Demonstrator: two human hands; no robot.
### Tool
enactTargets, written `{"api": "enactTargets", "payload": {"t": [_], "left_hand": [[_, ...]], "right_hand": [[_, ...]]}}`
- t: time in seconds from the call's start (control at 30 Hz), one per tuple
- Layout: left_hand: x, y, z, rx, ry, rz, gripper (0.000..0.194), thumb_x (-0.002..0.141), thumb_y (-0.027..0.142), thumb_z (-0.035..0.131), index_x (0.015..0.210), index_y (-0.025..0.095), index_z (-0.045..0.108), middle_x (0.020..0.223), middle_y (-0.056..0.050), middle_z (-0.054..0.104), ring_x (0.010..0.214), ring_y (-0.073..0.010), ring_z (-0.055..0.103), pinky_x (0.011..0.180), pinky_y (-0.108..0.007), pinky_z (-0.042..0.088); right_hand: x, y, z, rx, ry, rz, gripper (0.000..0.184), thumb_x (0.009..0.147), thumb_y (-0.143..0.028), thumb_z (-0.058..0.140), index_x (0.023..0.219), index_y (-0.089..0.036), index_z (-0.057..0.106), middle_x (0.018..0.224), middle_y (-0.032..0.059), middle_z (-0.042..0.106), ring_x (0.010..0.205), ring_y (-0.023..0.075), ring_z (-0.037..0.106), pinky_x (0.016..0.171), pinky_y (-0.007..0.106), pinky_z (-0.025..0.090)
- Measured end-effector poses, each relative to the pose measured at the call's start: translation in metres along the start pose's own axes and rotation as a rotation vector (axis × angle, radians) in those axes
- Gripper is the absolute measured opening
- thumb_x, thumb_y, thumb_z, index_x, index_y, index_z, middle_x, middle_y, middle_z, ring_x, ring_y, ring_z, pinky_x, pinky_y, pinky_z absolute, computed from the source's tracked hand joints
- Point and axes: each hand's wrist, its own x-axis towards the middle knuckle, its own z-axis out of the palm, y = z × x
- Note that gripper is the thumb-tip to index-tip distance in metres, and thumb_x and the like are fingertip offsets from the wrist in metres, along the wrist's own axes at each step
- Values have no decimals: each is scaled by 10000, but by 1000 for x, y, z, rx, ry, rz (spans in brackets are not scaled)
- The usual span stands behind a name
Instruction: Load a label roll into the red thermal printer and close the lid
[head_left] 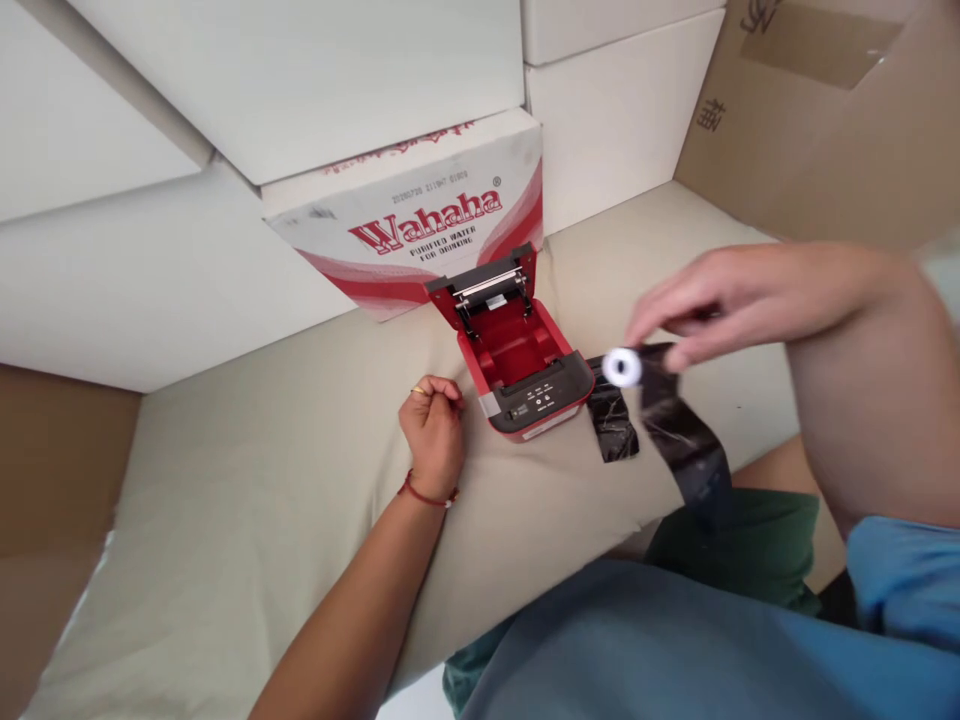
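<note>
A small red and black label printer [517, 370] lies on the cloth-covered surface, its lid [487, 285] raised and its red inner bay showing. My left hand [433, 425] rests beside the printer's left side, fingers curled in and nothing visible in them. To the right of the printer, my right hand [701, 310] grips a small roll [621, 367] between thumb and fingers, its white end facing me. From the roll a dark glossy strip [686, 440] hangs down toward my lap. Another dark glossy piece [615, 425] lies by the printer's front right corner; whether it joins the strip I cannot tell.
Behind the printer stands a red and white water carton [435, 220], with white boxes [390, 80] stacked above and around it. Brown cardboard [825, 120] rises at the right, and more cardboard [60, 470] at the left. Beige cloth [262, 480] covers the surface.
</note>
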Motion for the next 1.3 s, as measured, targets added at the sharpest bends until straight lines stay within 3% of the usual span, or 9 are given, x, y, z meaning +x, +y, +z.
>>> {"api": "enactTargets", "payload": {"t": [0.13,0.23,0.33,0.47,0.7,0.87,1.0,1.13,1.3], "left_hand": [[-7,8,-1,81,133,192,59,894,163,597,906,215,623,894,-2,596,796,-144,553,748,-281,453],[-21,20,-4,218,149,559,93,993,198,616,1075,218,655,1126,-61,630,1095,-215,628,1036,-408,501],[-38,35,-4,345,-44,877,296,1044,220,566,1328,233,648,1302,-117,681,1254,-277,663,1113,-493,521],[-53,53,1,498,-288,1086,399,1019,201,593,1415,208,645,1267,-126,794,1258,-285,737,1129,-471,515],[-59,64,8,605,-278,1033,521,952,102,671,1463,198,630,1308,-146,833,1218,-269,784,1110,-438,493],[-63,71,10,638,-302,1007,485,953,69,681,1417,205,642,1217,-96,870,1163,-236,806,1164,-425,457],[-65,74,10,632,-352,1044,538,934,18,691,1442,182,625,1206,-100,873,1179,-226,810,1172,-412,490],[-67,74,12,587,-381,1049,581,911,-18,699,1463,145,612,1179,-121,873,1182,-229,817,1149,-396,545],[-69,73,15,511,-439,1093,708,953,21,653,1628,146,479,1216,-147,866,1180,-222,827,1109,-404,614]], "right_hand": [[54,-61,37,-46,8,-67,309,958,-373,763,1227,-228,809,1083,68,843,1004,246,756,866,323,508],[85,-94,60,-196,-8,-27,253,1021,-262,653,1224,-196,789,1192,111,829,1050,268,763,788,323,481],[100,-109,71,-356,-21,37,261,1021,-184,592,1201,-167,780,1262,153,811,1070,303,777,716,334,458],[110,-110,79,-378,-27,8,324,1005,-107,540,1217,-148,781,1273,174,815,1057,312,791,703,349,477],[130,-93,89,-283,35,-53,283,987,-97,567,1032,-150,842,1058,177,862,880,286,780,678,362,460],[113,-77,79,-93,74,-235,207,958,-130,648,1004,-188,842,999,93,865,871,226,767,737,328,497],[90,-61,62,343,412,-278,266,1065,-302,583,999,-214,825,860,5,824,793,169,741,810,315,564],[101,-43,61,493,770,-137,442,1123,-549,517,1285,-233,780,1197,65,830,1112,224,765,1001,379,595],[129,-35,79,617,609,-287,651,1051,-778,521,1379,-272,768,1432,89,771,1340,253,703,1177,432,539]]}}
